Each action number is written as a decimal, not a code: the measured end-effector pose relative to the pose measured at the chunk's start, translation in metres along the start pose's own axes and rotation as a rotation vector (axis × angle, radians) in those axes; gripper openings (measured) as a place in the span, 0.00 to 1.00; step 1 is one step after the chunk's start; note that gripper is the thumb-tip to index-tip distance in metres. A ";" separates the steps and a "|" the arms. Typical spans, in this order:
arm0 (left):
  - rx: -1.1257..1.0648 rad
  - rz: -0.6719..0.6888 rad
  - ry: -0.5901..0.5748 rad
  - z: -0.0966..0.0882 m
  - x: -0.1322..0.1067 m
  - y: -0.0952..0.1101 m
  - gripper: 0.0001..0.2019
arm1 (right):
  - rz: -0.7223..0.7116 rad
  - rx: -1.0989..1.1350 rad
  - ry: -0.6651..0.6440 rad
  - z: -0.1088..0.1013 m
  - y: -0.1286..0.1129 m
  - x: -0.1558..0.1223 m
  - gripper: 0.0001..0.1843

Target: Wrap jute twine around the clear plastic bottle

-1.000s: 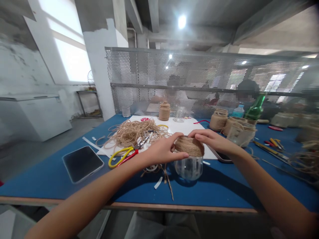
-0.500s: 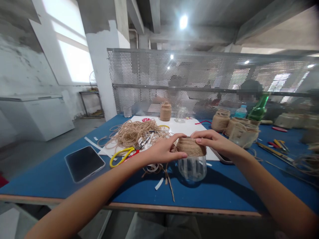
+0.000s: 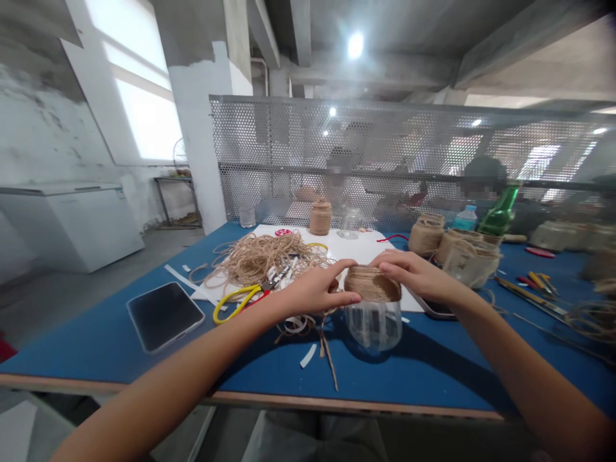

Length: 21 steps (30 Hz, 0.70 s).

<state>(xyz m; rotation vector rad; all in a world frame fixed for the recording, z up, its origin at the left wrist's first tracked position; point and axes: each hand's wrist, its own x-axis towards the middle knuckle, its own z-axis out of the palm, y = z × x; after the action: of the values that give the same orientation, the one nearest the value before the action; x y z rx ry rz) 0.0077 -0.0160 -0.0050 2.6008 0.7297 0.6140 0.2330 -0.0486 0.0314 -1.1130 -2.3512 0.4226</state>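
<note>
The left hand [image 3: 312, 290] and right hand [image 3: 416, 274] curve their fingers [image 3: 392, 260] around the twine band [image 3: 372, 283] of the clear jar [image 3: 374, 327], gripping opposite sides for even support.

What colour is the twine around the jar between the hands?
Tan-brown twine in tight horizontal coils on the clear jar, best seen in the head view.

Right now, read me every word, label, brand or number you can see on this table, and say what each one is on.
No text is readable.
Plastic water bottle: label too blurred to read.
Green glass bottle: too blurred to tell if it has any text.
Twine-wrapped jar: no text visible.
</note>
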 end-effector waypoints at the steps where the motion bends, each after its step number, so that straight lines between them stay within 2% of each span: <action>1: 0.015 -0.010 0.014 0.002 0.000 0.002 0.29 | 0.002 -0.021 0.018 0.001 -0.003 0.000 0.21; 9: 0.152 0.032 0.103 0.005 -0.002 0.011 0.28 | 0.004 -0.072 0.072 0.004 -0.011 0.000 0.18; 14: 0.203 0.041 0.131 0.002 -0.001 0.008 0.25 | -0.001 -0.165 0.003 0.001 -0.010 -0.003 0.20; 21: 0.193 0.031 0.152 0.006 -0.001 0.005 0.25 | -0.033 -0.359 -0.086 -0.003 -0.016 -0.012 0.26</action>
<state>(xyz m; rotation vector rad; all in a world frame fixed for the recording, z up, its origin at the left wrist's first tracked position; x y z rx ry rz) 0.0123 -0.0223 -0.0080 2.7684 0.8347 0.7932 0.2311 -0.0679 0.0374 -1.2311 -2.5851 0.0345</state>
